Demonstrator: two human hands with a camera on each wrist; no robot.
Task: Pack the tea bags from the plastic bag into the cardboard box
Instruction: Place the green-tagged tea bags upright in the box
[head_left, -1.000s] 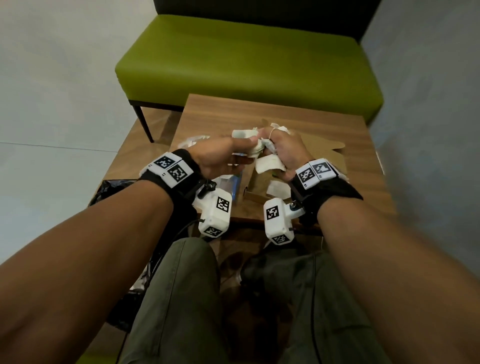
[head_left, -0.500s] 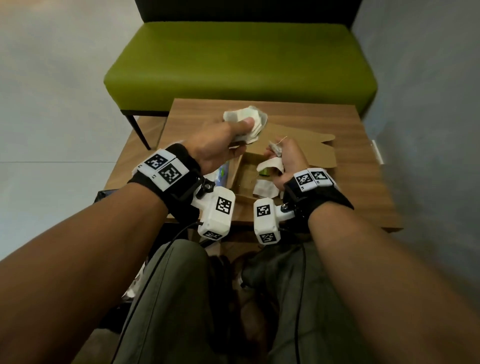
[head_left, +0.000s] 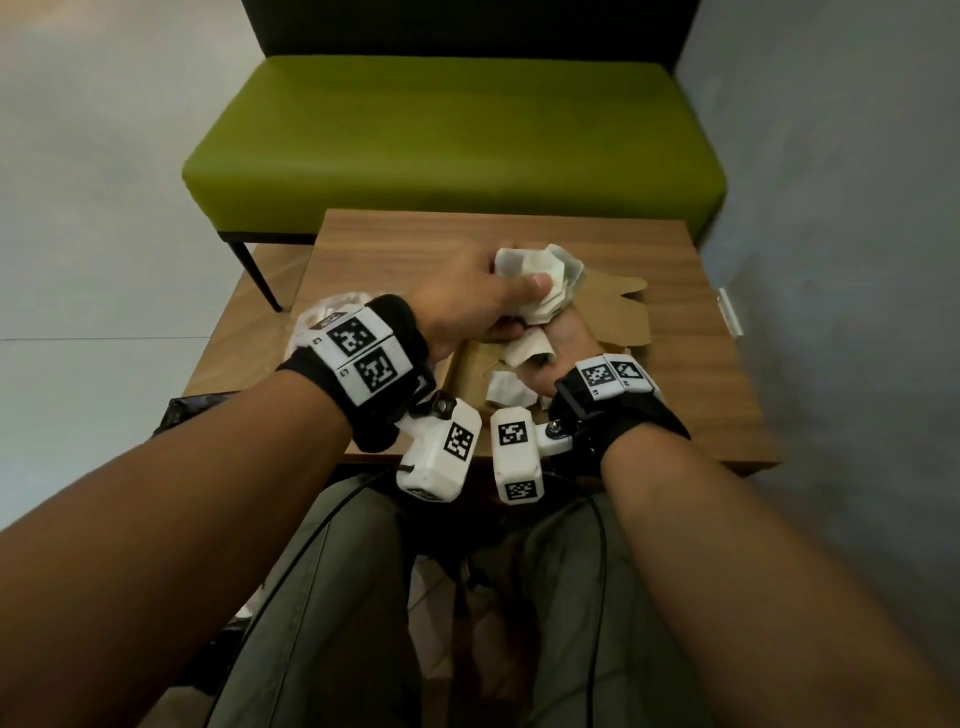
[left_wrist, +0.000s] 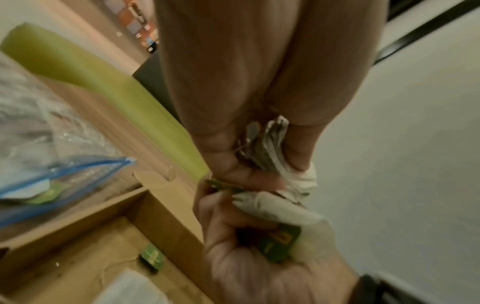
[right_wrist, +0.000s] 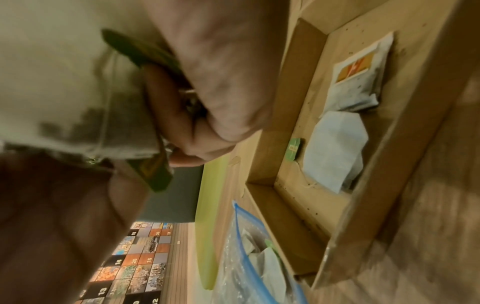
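The left hand (head_left: 470, 301) is closed around a bunch of tea bags (head_left: 540, 280), thumb pressed across the front of the bundle, fingers curled behind it. It holds the bunch above the far end of the box (head_left: 470, 364). The left forearm reaches forward and to the right, wrist slightly raised.

The right hand (head_left: 561, 348) sits directly below and against the left hand. Its fingers curl around one tea bag (head_left: 527, 348) and its green tag (left_wrist: 281, 242). In the left wrist view, the right fingers touch the lower edge of the left hand's bunch. The right wrist is low, just above the near right corner of the box.

The box lies open on the table (head_left: 675, 332), its flap (head_left: 618, 306) spread flat toward the far right. Inside lie several tea bags (right_wrist: 335, 150), one with an orange label (right_wrist: 355, 67), and a loose green tag (right_wrist: 293, 149).

The plastic bag (right_wrist: 249, 253) with a blue zip edge lies just left of the box, touching its wall, with more tea bags inside. A green bench (head_left: 452, 140) stands beyond the table.
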